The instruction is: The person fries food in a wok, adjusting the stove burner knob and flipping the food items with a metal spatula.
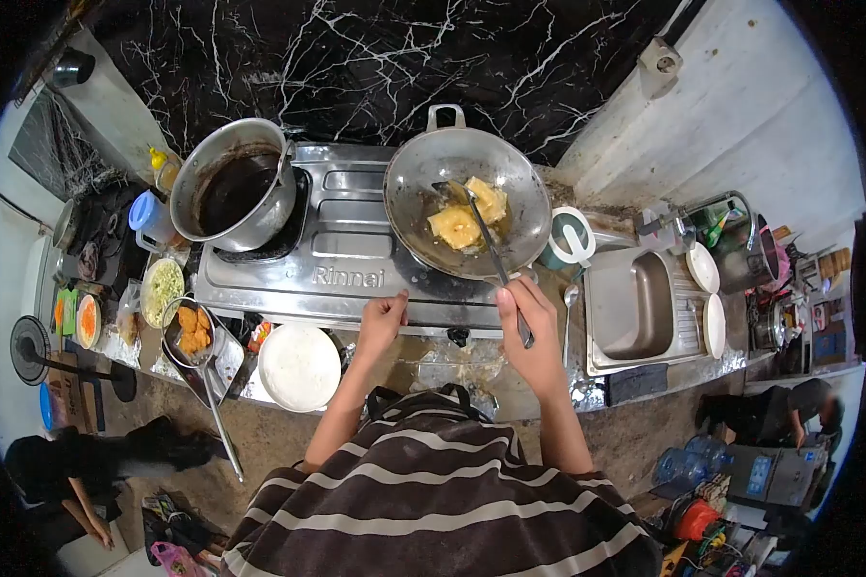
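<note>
My right hand (531, 332) is closed round the handle of a dark spatula (496, 260), whose head is among yellow pieces of food (467, 216) frying in a wok (414, 183). The wok sits on the right side of a silver stove (308, 260). My left hand (385, 319) is by the stove's front edge, fingers curled together, with nothing visible in them. On the left burner stands a large pot (281, 207) of dark liquid.
A strainer (191, 337) with browned food, a white plate (299, 367) and a bowl of chopped greens (163, 288) lie left. Right are a lidded container (570, 238) and a sink (630, 308). Other people (799, 413) are at both lower sides.
</note>
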The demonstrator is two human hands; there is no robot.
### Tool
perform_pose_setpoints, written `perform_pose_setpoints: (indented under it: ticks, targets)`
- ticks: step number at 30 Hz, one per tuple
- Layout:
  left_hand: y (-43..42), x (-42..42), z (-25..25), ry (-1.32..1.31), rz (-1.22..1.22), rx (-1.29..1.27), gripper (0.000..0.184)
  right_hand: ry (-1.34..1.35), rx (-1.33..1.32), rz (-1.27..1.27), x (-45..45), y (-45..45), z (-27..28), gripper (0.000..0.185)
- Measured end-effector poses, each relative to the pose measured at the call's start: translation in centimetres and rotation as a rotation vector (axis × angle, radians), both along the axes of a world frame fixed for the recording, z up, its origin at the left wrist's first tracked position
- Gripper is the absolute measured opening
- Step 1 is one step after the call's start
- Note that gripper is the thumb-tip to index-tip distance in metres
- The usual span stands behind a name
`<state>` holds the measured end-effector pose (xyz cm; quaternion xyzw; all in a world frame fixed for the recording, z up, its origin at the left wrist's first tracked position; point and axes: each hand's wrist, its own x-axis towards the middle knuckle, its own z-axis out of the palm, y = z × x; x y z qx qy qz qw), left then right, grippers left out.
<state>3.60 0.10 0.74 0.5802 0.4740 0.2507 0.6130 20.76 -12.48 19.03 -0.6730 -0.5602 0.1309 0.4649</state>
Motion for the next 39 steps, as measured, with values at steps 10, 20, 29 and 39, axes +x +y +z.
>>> perform_pose_setpoints:
  ticks: [10,20,29,39]
  targets:
    - [-0.2,0.0,0.7,0.004,0.005,-0.035,0.057,-0.004,-0.046,-0.079,0.6,-2.9,1.0,0.015]
    - [-0.1,0.0,0.0,0.012,0.012,-0.004,0.056,0.170,-0.069,-0.170,0.4,-2.7,-0.5,0.018]
    - [-0.2,0.1,-0.2,0.010,0.018,0.027,0.056,0.083,-0.003,-0.190,0.6,-3.8,-1.6,0.015]
    - [0.1,0.0,-0.5,0.007,0.004,0.017,0.056,0.302,0.141,-0.147,0.0,-5.8,-1.4,0.028]
